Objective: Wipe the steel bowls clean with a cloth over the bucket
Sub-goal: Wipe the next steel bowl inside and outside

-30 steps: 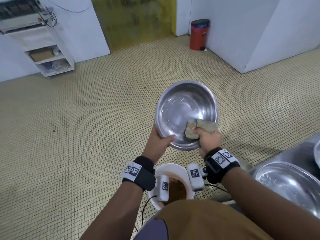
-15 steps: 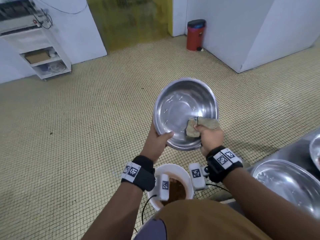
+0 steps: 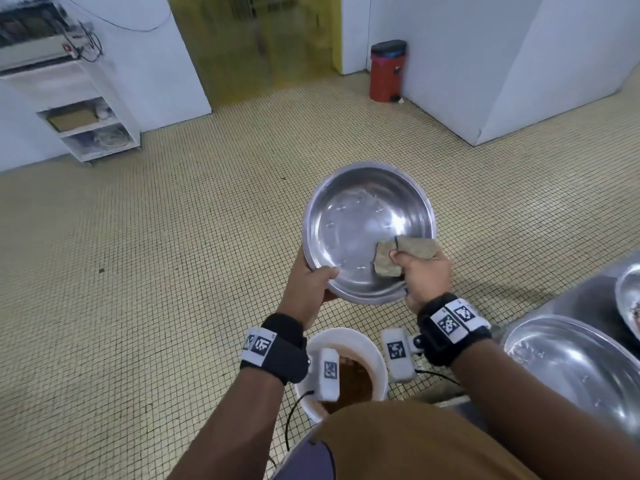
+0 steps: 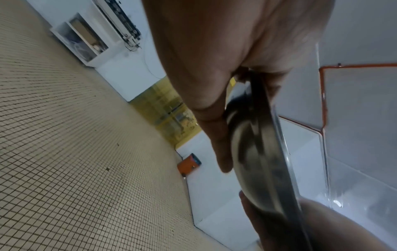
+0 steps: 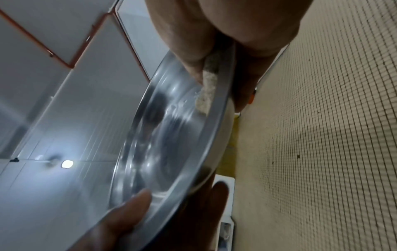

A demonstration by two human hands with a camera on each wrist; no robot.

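A round steel bowl [image 3: 363,223] is held tilted toward me, above the floor just beyond a white bucket [image 3: 377,355] of brown water. My left hand [image 3: 308,285] grips the bowl's lower left rim, thumb inside and fingers behind the bowl [image 4: 253,152]. My right hand [image 3: 420,275] pinches a beige cloth [image 3: 388,259] folded over the lower right rim, pressing it on the inner wall. In the right wrist view the cloth [image 5: 207,88] lies against the bowl's [image 5: 167,135] inside, with the thumb on it.
More steel bowls [image 3: 568,362] lie on a steel counter [image 3: 588,296] at the lower right. A red bin [image 3: 386,72] stands by the far wall. A white shelf unit [image 3: 83,126] stands at the far left. The floor is small beige tiles.
The right hand and cloth have slid a little to the right along the lower rim. The left hand has kept its grip on the bowl.
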